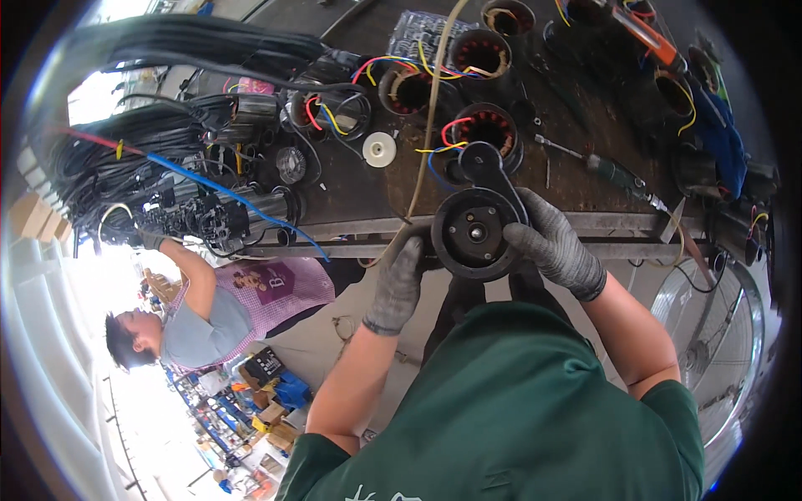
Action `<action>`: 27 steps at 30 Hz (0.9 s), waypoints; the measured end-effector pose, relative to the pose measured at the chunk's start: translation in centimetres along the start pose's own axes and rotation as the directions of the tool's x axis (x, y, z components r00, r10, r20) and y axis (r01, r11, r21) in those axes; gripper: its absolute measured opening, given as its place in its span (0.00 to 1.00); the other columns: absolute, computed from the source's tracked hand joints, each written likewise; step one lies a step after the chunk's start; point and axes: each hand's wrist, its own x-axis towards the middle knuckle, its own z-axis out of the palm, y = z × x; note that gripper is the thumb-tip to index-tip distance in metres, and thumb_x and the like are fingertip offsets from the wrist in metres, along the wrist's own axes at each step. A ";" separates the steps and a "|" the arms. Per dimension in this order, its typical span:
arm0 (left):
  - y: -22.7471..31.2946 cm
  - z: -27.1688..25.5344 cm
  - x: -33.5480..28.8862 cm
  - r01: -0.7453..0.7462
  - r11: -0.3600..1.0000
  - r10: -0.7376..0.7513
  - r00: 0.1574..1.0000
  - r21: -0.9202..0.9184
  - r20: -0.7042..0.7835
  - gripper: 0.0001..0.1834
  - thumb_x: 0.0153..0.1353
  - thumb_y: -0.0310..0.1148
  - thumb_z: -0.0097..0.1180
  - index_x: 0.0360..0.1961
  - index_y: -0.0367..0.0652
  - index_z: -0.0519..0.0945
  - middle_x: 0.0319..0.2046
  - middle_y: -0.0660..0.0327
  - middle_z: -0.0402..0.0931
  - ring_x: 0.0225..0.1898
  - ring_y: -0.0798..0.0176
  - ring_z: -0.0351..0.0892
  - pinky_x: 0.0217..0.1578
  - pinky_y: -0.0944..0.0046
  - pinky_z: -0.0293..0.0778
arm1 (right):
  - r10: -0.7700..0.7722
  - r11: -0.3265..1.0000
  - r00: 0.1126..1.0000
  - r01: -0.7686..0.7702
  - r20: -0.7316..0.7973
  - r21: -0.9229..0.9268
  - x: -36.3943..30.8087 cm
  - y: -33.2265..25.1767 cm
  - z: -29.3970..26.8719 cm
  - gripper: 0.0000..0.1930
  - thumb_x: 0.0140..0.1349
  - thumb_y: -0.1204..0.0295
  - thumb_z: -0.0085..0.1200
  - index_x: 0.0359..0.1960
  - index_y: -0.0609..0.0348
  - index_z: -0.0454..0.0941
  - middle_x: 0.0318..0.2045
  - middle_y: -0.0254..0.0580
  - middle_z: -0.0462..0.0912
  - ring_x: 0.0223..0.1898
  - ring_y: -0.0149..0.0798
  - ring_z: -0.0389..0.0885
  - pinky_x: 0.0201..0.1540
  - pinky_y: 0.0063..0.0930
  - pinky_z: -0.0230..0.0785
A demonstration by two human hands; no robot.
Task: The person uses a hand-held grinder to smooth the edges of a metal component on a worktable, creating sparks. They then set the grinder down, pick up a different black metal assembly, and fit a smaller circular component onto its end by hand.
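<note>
With gloved left fingers [408, 253] and right fingers [522, 237], grasping a round black housing [476, 234] at the near edge of the surface [551, 179]; surrounded by a wound stator [486, 131] at twelve o'clock, cables [200, 46] at ten, floor fan [697, 355] at four, aproned co-worker [205, 326] toward nine.

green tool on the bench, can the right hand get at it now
Probably, once free: the right hand is on the black housing, but nothing seems to block its way to the green tool.
</note>
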 end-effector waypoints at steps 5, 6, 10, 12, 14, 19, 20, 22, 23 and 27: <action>-8.9 -4.5 9.2 -0.005 0.983 -0.017 0.992 0.183 0.122 0.22 0.65 0.38 0.56 0.57 0.39 0.75 0.51 0.56 0.78 0.51 0.60 0.80 0.51 0.59 0.76 | 0.033 0.996 0.999 -0.034 -0.013 -0.081 -0.7 -0.6 1.3 0.40 0.61 0.53 0.62 0.66 0.70 0.62 0.54 0.44 0.76 0.56 0.33 0.72 0.60 0.30 0.66; -10.7 -4.9 11.1 -0.004 1.000 0.005 0.985 -0.002 0.171 0.23 0.62 0.37 0.59 0.56 0.39 0.76 0.51 0.53 0.79 0.51 0.57 0.81 0.51 0.56 0.76 | 0.031 0.995 1.000 -0.030 0.004 -0.098 -0.7 -0.5 1.7 0.40 0.61 0.53 0.62 0.66 0.70 0.62 0.54 0.44 0.76 0.56 0.33 0.72 0.60 0.30 0.66; -7.0 -1.6 13.9 -0.266 0.696 0.128 0.960 0.667 0.249 0.23 0.55 0.34 0.62 0.52 0.40 0.77 0.49 0.47 0.78 0.50 0.46 0.79 0.50 0.50 0.76 | 0.033 0.999 0.995 -0.037 -0.097 -0.037 -1.2 0.3 2.4 0.37 0.60 0.58 0.61 0.65 0.68 0.63 0.54 0.42 0.77 0.55 0.32 0.72 0.58 0.28 0.66; -5.4 -1.0 14.0 -0.345 0.225 0.164 0.935 0.911 0.314 0.23 0.51 0.33 0.64 0.50 0.41 0.78 0.48 0.43 0.77 0.49 0.39 0.79 0.49 0.46 0.75 | 0.025 0.994 0.981 -0.046 -0.195 -0.100 -1.3 0.4 3.3 0.36 0.59 0.59 0.62 0.65 0.67 0.64 0.54 0.42 0.77 0.55 0.32 0.72 0.58 0.29 0.67; -6.1 -1.8 14.4 -0.348 0.133 0.183 0.929 0.928 0.322 0.20 0.52 0.29 0.62 0.49 0.41 0.78 0.46 0.44 0.78 0.46 0.41 0.80 0.47 0.47 0.76 | 0.040 0.990 0.981 -0.064 -0.191 -0.123 -1.4 0.4 3.9 0.38 0.58 0.58 0.63 0.66 0.66 0.64 0.55 0.42 0.77 0.56 0.33 0.72 0.60 0.30 0.66; -7.4 -3.3 12.9 -0.371 -0.008 0.119 0.922 0.928 0.370 0.19 0.52 0.23 0.59 0.48 0.41 0.79 0.47 0.46 0.77 0.47 0.44 0.81 0.47 0.51 0.78 | 0.007 0.995 0.970 -0.029 -0.243 -0.090 -2.1 1.1 4.6 0.39 0.58 0.58 0.63 0.67 0.66 0.63 0.56 0.41 0.77 0.57 0.34 0.72 0.63 0.31 0.62; -7.4 -3.5 12.4 -0.399 -0.015 0.168 0.903 0.917 0.395 0.19 0.52 0.23 0.59 0.48 0.40 0.79 0.48 0.46 0.77 0.47 0.44 0.80 0.47 0.51 0.78 | 0.000 0.997 0.966 -0.021 -0.259 -0.077 -2.2 1.3 4.5 0.39 0.58 0.58 0.63 0.67 0.66 0.62 0.56 0.41 0.76 0.58 0.34 0.72 0.64 0.31 0.62; -7.3 -4.4 12.0 -0.393 0.010 0.139 0.911 0.919 0.388 0.19 0.53 0.23 0.59 0.48 0.39 0.79 0.48 0.47 0.76 0.47 0.45 0.80 0.48 0.51 0.77 | -0.018 0.995 0.970 -0.005 -0.242 -0.097 -2.0 1.5 4.4 0.39 0.59 0.58 0.62 0.68 0.65 0.62 0.57 0.41 0.76 0.58 0.34 0.72 0.65 0.30 0.61; -7.1 -4.7 11.9 -0.396 0.008 0.094 0.915 0.918 0.393 0.22 0.54 0.23 0.58 0.52 0.40 0.77 0.49 0.46 0.75 0.48 0.44 0.79 0.49 0.51 0.76 | -0.019 0.995 0.970 -0.005 -0.241 -0.097 -1.8 1.5 4.4 0.38 0.60 0.59 0.61 0.68 0.65 0.62 0.57 0.41 0.76 0.58 0.34 0.72 0.65 0.30 0.61; -6.8 -5.3 12.1 -0.425 -0.001 0.069 0.903 0.905 0.424 0.19 0.56 0.25 0.58 0.51 0.39 0.78 0.49 0.48 0.76 0.48 0.45 0.80 0.49 0.51 0.77 | -0.002 0.995 0.972 -0.022 -0.236 -0.099 -1.5 1.2 4.9 0.37 0.62 0.57 0.60 0.68 0.65 0.63 0.57 0.41 0.76 0.59 0.34 0.71 0.66 0.30 0.59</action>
